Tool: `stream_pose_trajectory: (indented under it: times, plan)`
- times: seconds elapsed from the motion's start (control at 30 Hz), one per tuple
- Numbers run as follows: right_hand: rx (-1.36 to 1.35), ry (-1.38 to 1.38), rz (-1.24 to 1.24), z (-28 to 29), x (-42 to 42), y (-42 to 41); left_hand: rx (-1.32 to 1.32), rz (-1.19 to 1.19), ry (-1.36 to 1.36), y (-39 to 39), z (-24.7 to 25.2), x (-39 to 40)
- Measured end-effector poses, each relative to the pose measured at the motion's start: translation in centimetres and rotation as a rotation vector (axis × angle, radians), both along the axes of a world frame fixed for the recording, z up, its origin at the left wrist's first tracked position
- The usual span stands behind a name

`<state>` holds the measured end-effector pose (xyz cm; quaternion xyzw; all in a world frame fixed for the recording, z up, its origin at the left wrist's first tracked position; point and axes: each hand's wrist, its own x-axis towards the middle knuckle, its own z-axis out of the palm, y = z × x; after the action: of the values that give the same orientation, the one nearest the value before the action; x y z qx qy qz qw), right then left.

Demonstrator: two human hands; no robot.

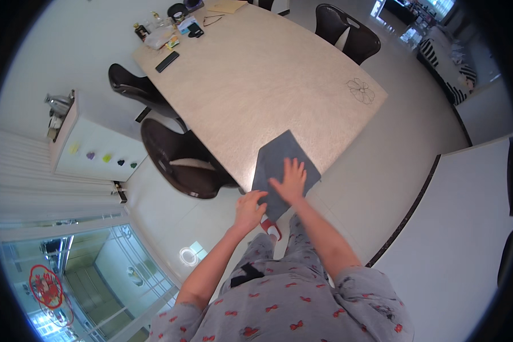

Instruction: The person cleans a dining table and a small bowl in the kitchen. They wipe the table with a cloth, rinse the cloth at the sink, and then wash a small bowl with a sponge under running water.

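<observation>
A grey cloth [278,158] lies over the near corner of the light, patterned dining table [256,85], with part of it hanging past the edge. My right hand [291,181] rests flat on the cloth with its fingers spread. At the cloth's left edge is my left hand [250,209], fingers apart and slightly curled; whether it touches the cloth I cannot tell. It does not appear to grip anything.
Dark brown chairs [184,160] stand along the table's left side, another chair [346,34] at the far right. A black phone [167,62], eyeglasses [213,19], bottles [141,31] and a plastic bag [160,38] lie towards the table's far left. A white cabinet [98,149] stands further left.
</observation>
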<state>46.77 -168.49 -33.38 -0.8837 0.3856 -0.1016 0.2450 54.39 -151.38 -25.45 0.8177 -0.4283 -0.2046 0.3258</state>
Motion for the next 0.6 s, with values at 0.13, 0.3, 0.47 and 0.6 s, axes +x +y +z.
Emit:
stream_pose_trajectory:
  times: [0.13, 0.3, 0.47, 0.6]
  plan:
    - [-0.092, -0.044, 0.389, -2.7, 2.2, 3.1, -0.074, 0.085, 0.018, -5.8, -0.5, 5.8]
    - [-0.068, -0.085, 0.725, -2.2, -2.3, -7.9, 0.284, 0.257, 0.061, -12.3, -4.1, 12.4]
    - [-0.199, 0.062, 0.378, -3.4, -5.9, -30.9, 0.628, 0.237, -0.263, -17.1, -6.7, 17.2]
    - [-0.415, 0.124, 0.057, -5.6, -6.0, -51.2, 0.838, 0.157, -0.145, -19.6, -6.8, 15.8]
